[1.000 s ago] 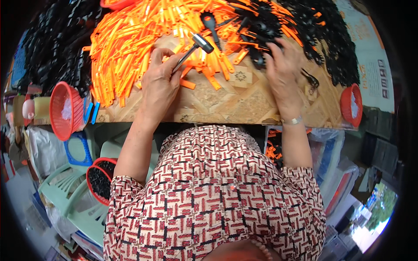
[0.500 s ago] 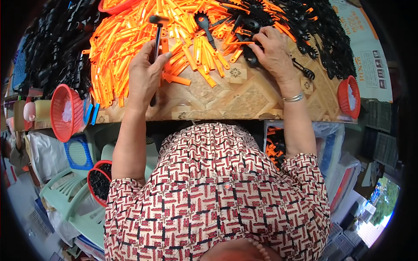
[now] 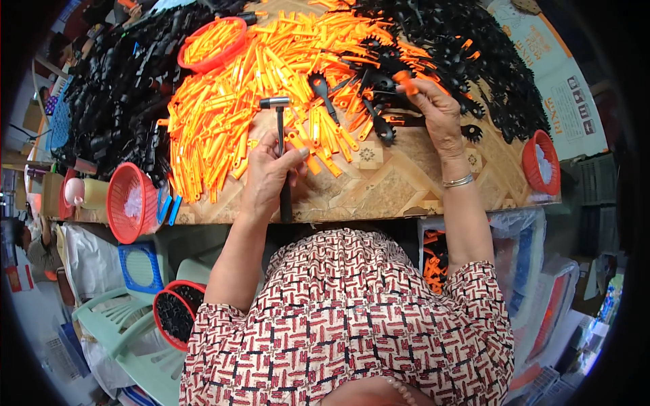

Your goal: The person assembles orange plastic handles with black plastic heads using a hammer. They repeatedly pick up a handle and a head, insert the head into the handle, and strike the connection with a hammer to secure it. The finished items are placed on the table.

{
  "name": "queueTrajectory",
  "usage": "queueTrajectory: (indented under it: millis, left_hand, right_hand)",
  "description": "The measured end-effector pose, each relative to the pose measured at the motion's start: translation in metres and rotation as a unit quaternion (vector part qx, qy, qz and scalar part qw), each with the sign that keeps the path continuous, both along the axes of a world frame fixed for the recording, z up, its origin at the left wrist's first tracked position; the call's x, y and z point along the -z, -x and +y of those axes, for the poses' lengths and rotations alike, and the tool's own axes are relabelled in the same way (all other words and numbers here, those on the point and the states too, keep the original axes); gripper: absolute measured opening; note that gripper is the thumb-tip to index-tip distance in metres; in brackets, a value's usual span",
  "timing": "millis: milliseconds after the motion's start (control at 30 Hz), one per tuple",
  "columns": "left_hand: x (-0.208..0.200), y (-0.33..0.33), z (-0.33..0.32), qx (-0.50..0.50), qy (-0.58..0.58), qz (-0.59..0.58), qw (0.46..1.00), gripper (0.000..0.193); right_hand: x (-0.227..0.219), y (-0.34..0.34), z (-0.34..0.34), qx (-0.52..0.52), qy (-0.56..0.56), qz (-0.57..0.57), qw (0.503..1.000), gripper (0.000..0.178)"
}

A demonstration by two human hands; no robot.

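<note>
My left hand (image 3: 267, 176) is closed around the black handle of a small hammer (image 3: 274, 103). The hammer stands upright with its silver and black head above my fingers. A flat orange plastic handle (image 3: 298, 143) lies at my left thumb and fingertips; whether I pinch it I cannot tell. My right hand (image 3: 437, 111), raised over black plastic parts, pinches an orange plastic handle (image 3: 406, 82) pointing away from me. Between the hands lie a black spaghetti server head (image 3: 319, 86) and a black spoon-like piece (image 3: 384, 130), beside a heap of orange handles (image 3: 217, 122).
Black parts pile up at the far left (image 3: 108, 88) and far right (image 3: 504, 61) of the patterned table (image 3: 379, 183). A red basket (image 3: 181, 57) of orange pieces stands at the back. Red baskets stand at the left (image 3: 118, 203) and right (image 3: 531, 162) edges.
My left hand with the hammer has come nearer to me and to the right. The orange handle in my right hand has turned from lying sideways to pointing away.
</note>
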State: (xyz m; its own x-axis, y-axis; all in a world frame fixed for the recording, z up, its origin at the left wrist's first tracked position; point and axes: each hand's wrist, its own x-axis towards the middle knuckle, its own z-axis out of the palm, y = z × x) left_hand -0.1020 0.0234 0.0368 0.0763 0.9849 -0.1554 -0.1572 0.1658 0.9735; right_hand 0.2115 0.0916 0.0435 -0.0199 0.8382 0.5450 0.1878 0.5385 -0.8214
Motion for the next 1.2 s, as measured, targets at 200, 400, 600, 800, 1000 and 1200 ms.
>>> queueTrajectory:
  millis: [200, 400, 600, 800, 1000, 1200]
  left_hand:
    - [0.003, -0.011, -0.002, 0.020, -0.012, -0.029, 0.999, 0.031]
    - [0.008, -0.019, -0.002, 0.036, -0.012, -0.033, 0.999, 0.025]
    - [0.005, -0.032, -0.011, 0.106, -0.012, -0.038, 0.994, 0.024]
    - [0.027, -0.065, -0.015, 0.222, 0.048, 0.043, 0.973, 0.021]
    - [0.036, -0.071, -0.008, 0.277, 0.063, 0.012, 0.959, 0.024]
    - [0.032, -0.087, -0.018, 0.275, 0.058, 0.105, 0.954, 0.022]
  right_hand:
    - [0.006, 0.010, -0.031, 0.002, 0.108, 0.136, 0.985, 0.014]
    - [0.008, -0.002, -0.070, 0.093, -0.004, -0.121, 0.988, 0.020]
    - [0.018, 0.018, -0.172, -0.180, 0.425, 0.137, 0.876, 0.032]
    - [0.061, 0.034, -0.195, -0.123, 0.525, 0.210, 0.816, 0.030]
    - [0.059, 0.035, -0.198, -0.106, 0.537, 0.217, 0.808, 0.029]
    - [0.056, 0.038, -0.201, -0.093, 0.550, 0.243, 0.793, 0.029]
